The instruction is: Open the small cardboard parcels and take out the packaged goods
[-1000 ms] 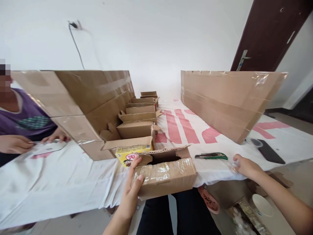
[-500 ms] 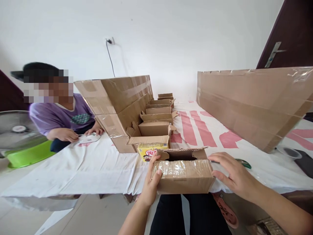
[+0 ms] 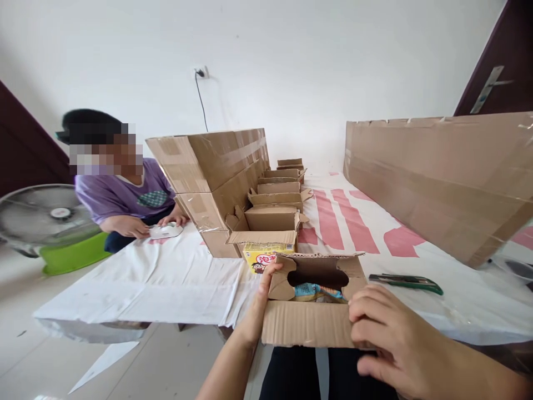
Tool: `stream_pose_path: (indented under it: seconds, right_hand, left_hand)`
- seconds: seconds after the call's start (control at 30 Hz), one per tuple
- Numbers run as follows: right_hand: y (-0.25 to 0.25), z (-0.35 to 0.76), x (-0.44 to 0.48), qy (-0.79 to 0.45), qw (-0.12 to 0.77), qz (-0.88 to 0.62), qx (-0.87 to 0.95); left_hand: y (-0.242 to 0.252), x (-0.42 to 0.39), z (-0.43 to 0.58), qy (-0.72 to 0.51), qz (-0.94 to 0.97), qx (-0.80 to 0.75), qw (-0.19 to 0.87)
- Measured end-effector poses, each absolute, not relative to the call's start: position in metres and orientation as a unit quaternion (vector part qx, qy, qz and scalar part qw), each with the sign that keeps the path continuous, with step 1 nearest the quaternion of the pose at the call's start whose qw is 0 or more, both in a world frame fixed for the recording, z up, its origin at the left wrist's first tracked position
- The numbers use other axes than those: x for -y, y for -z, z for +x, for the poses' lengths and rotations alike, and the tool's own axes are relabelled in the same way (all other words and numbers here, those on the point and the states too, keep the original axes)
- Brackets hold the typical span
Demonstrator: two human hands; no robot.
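Note:
My left hand (image 3: 260, 303) is closed on the left side of a small cardboard box (image 3: 277, 289) at the table's front edge, above my lap. Through the box's open top, blue and yellowish plastic packets (image 3: 318, 291) show; their lower parts are hidden. The front flap (image 3: 306, 325) is folded outward toward me. On that flap's right end rest the bent fingertips of my right hand (image 3: 383, 328), its thumb apart below and gripping nothing. A green utility knife (image 3: 410, 281) lies on the cloth just beyond my right hand.
Behind the box stand a yellow printed box (image 3: 266, 256) and a row of open cartons (image 3: 270, 222). Taped cartons (image 3: 225, 178) are stacked left, and a large carton (image 3: 433, 178) stands right. Across the table sits a person (image 3: 125, 194) with hands on a white object (image 3: 165, 230).
The front flap has swung outward, uncovering the packets. My right hand has moved from the box's right side onto the flap. My left hand keeps its hold. The view has shifted slightly.

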State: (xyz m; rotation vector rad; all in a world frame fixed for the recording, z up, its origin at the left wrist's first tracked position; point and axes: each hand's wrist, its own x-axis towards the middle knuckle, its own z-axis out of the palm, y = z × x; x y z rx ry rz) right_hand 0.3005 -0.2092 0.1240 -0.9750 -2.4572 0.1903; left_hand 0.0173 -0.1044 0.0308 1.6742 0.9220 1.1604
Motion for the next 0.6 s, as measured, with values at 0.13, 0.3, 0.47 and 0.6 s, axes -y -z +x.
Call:
stream_pose_path:
  seconds: [0.13, 0.3, 0.47, 0.6]
  right_hand:
    - [-0.125, 0.298, 0.204, -0.082, 0.235, -0.368, 0.896]
    - [-0.114, 0.296, 0.176, -0.044, 0.221, -0.378, 0.898]
    - [-0.113, 0.296, 0.166, 0.033, 0.173, -0.390, 0.904]
    - [-0.126, 0.308, 0.170, 0.129, 0.242, -0.391, 0.879]
  left_hand:
    - [-0.030, 0.102, 0.004, -0.427, 0.702, -0.332, 0.464]
    - [-0.025, 0.099, -0.002, -0.406, 0.703, -0.341, 0.474]
    - [-0.034, 0.104, 0.003, -0.399, 0.697, -0.350, 0.483]
    - [-0.043, 0.108, 0.006, -0.395, 0.707, -0.361, 0.462]
